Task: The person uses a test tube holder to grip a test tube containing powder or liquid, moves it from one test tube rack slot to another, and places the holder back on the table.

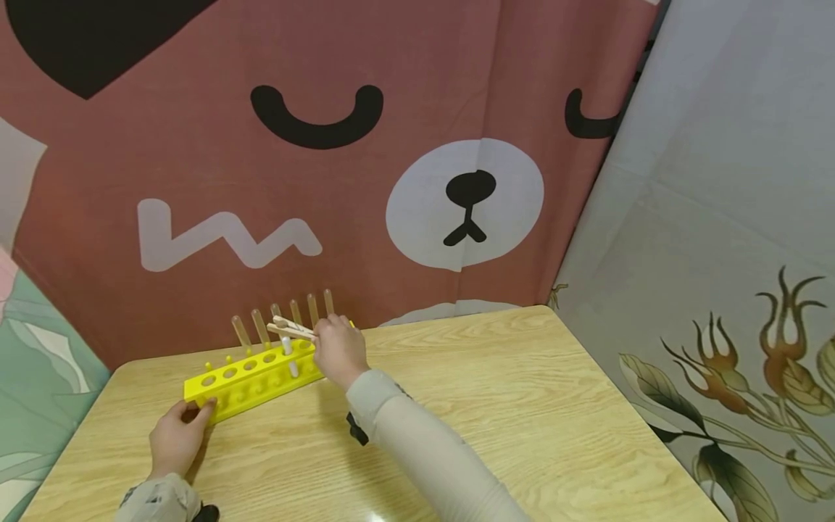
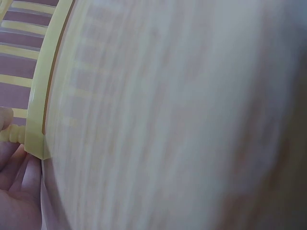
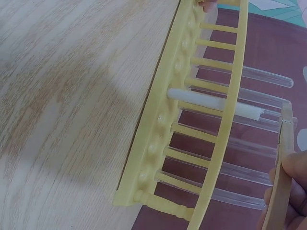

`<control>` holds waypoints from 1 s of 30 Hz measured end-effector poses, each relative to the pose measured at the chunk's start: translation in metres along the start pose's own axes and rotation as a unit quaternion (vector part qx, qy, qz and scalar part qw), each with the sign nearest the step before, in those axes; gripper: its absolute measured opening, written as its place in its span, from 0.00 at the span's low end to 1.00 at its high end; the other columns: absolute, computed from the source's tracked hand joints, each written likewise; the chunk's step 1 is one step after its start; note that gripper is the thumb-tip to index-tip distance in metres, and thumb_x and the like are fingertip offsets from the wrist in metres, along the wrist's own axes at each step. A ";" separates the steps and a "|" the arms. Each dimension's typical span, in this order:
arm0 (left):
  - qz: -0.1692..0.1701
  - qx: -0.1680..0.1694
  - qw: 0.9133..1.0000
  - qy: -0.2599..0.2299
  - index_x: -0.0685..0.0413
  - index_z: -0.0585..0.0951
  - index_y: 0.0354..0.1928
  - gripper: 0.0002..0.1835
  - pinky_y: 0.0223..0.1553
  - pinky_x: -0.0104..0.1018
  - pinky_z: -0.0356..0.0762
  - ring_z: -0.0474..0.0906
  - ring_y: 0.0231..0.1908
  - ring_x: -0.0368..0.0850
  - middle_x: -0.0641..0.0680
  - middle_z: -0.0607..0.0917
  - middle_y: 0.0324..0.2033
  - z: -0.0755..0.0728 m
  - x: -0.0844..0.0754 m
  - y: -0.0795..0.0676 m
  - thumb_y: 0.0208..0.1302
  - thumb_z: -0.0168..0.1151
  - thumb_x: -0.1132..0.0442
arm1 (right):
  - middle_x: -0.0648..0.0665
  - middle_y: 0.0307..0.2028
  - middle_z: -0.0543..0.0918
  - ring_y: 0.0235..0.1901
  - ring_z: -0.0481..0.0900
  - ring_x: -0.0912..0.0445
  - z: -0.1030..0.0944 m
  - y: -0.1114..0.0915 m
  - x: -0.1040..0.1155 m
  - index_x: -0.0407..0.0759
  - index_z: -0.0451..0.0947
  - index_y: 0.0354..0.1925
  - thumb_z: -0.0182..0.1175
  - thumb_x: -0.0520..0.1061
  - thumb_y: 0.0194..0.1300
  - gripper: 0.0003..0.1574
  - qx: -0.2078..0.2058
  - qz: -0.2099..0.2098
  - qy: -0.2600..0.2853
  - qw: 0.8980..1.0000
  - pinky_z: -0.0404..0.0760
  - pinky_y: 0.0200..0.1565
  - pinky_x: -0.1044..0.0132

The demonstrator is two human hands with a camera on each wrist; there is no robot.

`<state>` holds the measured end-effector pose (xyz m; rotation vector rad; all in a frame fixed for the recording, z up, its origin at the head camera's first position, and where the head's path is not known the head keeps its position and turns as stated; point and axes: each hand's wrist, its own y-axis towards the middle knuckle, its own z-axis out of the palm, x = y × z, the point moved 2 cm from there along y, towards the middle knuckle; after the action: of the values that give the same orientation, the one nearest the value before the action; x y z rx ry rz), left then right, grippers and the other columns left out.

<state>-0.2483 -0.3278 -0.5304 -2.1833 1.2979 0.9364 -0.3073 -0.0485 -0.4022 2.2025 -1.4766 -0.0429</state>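
A yellow test tube rack [image 1: 196, 386] stands on the table, angled at the left. My left hand [image 1: 175, 441] grips its near left end, with fingers around the end post [image 2: 13, 134] in the left wrist view. Above the rack's right part, my right hand [image 1: 341, 351] holds a wooden test tube clamp [image 1: 296, 332]. One test tube with white contents [image 3: 206, 100] stands upright in a hole of the rack. The clamp's tip is right at the top of this tube. Several clear test tubes [image 1: 241, 331] stand upside down along the rack's back row.
The wood-grain table [image 1: 522, 406] reaches to the right of the rack. Behind it hangs a red-brown cloth [image 1: 404, 87] with a bear face, close to the back row of tubes. A pale floral cloth [image 1: 717, 181] hangs along the right side.
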 end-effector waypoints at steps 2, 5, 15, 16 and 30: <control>0.002 -0.001 1.000 -0.002 0.73 0.75 0.54 0.35 0.60 0.68 0.67 0.71 0.58 0.75 0.76 0.76 0.56 0.000 0.000 0.000 0.75 0.53 0.40 | 0.55 0.36 0.81 0.37 0.77 0.60 0.000 -0.001 -0.001 0.50 0.84 0.40 0.66 0.48 0.70 0.04 0.001 0.000 0.004 1.000 0.79 0.35 0.70; 0.006 -0.003 1.000 -0.004 0.72 0.76 0.53 0.34 0.60 0.69 0.66 0.71 0.58 0.75 0.76 0.76 0.57 0.000 0.001 0.000 0.75 0.53 0.40 | 0.55 0.36 0.81 0.38 0.77 0.60 -0.001 -0.002 -0.001 0.50 0.84 0.40 0.66 0.48 0.70 0.04 0.008 0.002 0.006 1.000 0.79 0.36 0.70; 0.007 -0.004 1.000 -0.011 0.72 0.76 0.52 0.34 0.57 0.67 0.69 0.73 0.55 0.73 0.75 0.78 0.54 0.000 0.001 0.000 0.74 0.53 0.40 | 0.55 0.36 0.80 0.38 0.77 0.60 0.002 -0.003 -0.002 0.50 0.83 0.41 0.65 0.49 0.71 0.05 0.027 0.007 0.015 0.999 0.79 0.36 0.70; 0.008 -0.004 1.000 -0.011 0.71 0.76 0.51 0.34 0.57 0.67 0.69 0.73 0.55 0.73 0.75 0.78 0.54 0.001 0.001 0.000 0.74 0.53 0.40 | 0.55 0.36 0.80 0.38 0.77 0.60 0.002 -0.003 -0.002 0.50 0.83 0.41 0.64 0.49 0.71 0.05 0.027 0.007 0.018 0.999 0.79 0.36 0.70; 0.014 -0.009 1.000 -0.010 0.71 0.77 0.50 0.33 0.55 0.67 0.70 0.74 0.53 0.73 0.75 0.79 0.53 0.000 0.002 -0.001 0.74 0.54 0.40 | 0.53 0.38 0.81 0.39 0.79 0.60 0.007 -0.005 -0.002 0.47 0.83 0.43 0.63 0.48 0.73 0.06 0.042 0.015 0.057 0.997 0.81 0.36 0.69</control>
<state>-0.2465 -0.3289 -0.5320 -2.1691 1.3199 0.9820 -0.3064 -0.0475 -0.4107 2.2083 -1.4731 0.1556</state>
